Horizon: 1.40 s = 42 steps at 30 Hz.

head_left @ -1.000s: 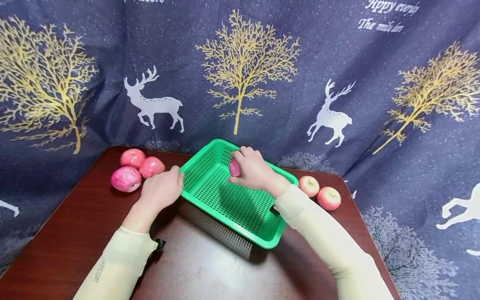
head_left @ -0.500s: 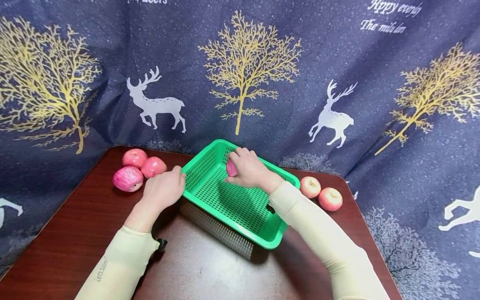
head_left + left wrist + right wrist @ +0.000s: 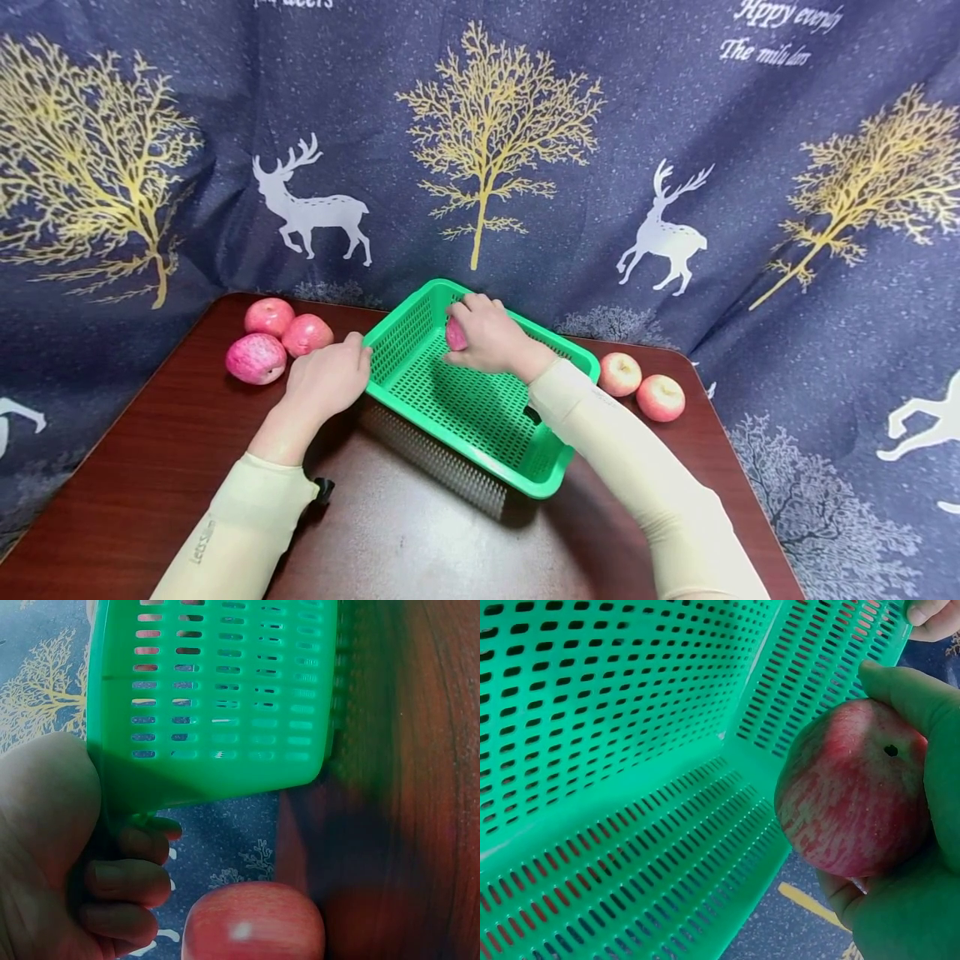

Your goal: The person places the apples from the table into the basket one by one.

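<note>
A green plastic basket [image 3: 536, 487] with slotted walls stands on the table, its left end held by my left hand [image 3: 327, 377]. In the left wrist view the fingers [image 3: 127, 883] curl beneath the basket's rim. My right hand [image 3: 491, 336] holds a streaky red apple [image 3: 851, 787] over the basket's inside, thumb on one side and fingers on the other. From the head view most of this apple [image 3: 455, 335] is hidden behind the hand. The basket floor below it shows no fruit.
Left of the basket lie two red apples [image 3: 270, 317] [image 3: 307, 335] and a pinker one [image 3: 256, 358]. Two paler apples [image 3: 620, 374] [image 3: 661, 397] sit beyond its right end. A dark blue cloth [image 3: 555, 242] with trees and deer hangs behind the brown table [image 3: 390, 533].
My right hand has shifted a little to the left within the basket, carrying the apple. The left hand keeps its grip on the rim, and the basket stays in place.
</note>
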Tool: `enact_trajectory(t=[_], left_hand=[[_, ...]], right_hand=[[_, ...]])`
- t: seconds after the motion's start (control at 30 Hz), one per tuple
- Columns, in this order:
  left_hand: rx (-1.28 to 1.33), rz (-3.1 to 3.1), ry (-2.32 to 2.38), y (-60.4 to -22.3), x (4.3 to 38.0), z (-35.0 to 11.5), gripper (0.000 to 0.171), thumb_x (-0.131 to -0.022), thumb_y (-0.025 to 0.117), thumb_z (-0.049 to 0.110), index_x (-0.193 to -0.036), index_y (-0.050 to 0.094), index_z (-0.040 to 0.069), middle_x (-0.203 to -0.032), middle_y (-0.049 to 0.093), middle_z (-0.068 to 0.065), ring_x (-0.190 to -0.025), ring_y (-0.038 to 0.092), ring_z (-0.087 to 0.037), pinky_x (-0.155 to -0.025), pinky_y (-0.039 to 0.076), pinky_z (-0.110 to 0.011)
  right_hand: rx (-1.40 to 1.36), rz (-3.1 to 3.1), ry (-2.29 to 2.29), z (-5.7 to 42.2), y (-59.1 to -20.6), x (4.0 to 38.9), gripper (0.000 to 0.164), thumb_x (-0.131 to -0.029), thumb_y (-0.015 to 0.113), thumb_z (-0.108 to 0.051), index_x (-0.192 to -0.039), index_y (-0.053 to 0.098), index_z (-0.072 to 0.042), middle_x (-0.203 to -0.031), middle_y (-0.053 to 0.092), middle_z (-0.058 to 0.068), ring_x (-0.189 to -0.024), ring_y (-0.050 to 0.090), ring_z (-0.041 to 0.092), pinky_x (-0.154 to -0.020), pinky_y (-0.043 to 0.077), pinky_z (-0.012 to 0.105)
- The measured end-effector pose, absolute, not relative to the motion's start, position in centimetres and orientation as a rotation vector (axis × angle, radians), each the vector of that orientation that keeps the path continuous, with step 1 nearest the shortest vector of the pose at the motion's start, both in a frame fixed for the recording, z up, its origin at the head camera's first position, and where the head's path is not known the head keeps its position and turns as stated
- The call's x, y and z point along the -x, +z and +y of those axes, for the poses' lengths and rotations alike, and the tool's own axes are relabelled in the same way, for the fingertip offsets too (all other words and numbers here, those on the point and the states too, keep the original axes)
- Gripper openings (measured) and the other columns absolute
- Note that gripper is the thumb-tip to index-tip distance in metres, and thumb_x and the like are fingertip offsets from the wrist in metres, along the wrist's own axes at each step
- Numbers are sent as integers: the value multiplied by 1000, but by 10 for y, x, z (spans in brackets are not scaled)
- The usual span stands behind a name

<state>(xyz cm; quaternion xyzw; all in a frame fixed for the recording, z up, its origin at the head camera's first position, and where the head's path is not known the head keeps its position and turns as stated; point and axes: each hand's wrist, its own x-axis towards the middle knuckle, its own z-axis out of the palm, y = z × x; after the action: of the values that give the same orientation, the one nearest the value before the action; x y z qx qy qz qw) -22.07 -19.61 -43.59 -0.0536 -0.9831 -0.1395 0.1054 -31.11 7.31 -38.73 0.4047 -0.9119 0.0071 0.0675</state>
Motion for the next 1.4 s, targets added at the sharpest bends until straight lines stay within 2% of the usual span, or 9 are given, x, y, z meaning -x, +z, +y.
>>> enact_trajectory(t=[0.4,0.6,0.9,1.17,1.4], left_hand=[[165,-2894,-414,-436,220,-197,28,-102,41,35,-94,48,9,-72,59,-14,-60,59,-37,-44,41,-49],[163,-2886,-408,-436,221,-196,27,-102,40,35,-93,47,10,-71,59,-14,-60,59,-37,-44,41,-49],[159,-2888,-405,-437,221,-196,28,-102,40,35,-92,47,10,-70,58,-14,-60,59,-37,-44,41,-50],[158,-2889,-408,-438,222,-197,28,-102,39,35,-92,47,10,-70,58,-13,-58,58,-37,-43,40,-49],[164,-2877,-408,-437,221,-196,28,-102,40,35,-92,47,9,-71,59,-15,-59,58,-38,-43,41,-50]], right_hand=[[-1184,-2800,-12,59,-393,314,77,-81,66,-67,-137,49,-16,-117,50,-2,-105,47,15,-89,40,41],[-1184,-2799,-22,55,-399,319,76,-81,66,-67,-136,48,-18,-117,49,-2,-106,46,17,-89,40,40],[-1209,-2807,-7,50,-411,326,80,-81,64,-70,-136,49,-13,-116,48,0,-104,45,19,-87,38,41],[-1232,-2818,45,45,-418,330,81,-80,69,-66,-136,49,-12,-122,48,4,-108,45,21,-89,38,42],[-1255,-2800,39,42,-422,331,79,-78,73,-64,-134,50,-12,-116,47,2,-105,44,21,-88,38,42]])
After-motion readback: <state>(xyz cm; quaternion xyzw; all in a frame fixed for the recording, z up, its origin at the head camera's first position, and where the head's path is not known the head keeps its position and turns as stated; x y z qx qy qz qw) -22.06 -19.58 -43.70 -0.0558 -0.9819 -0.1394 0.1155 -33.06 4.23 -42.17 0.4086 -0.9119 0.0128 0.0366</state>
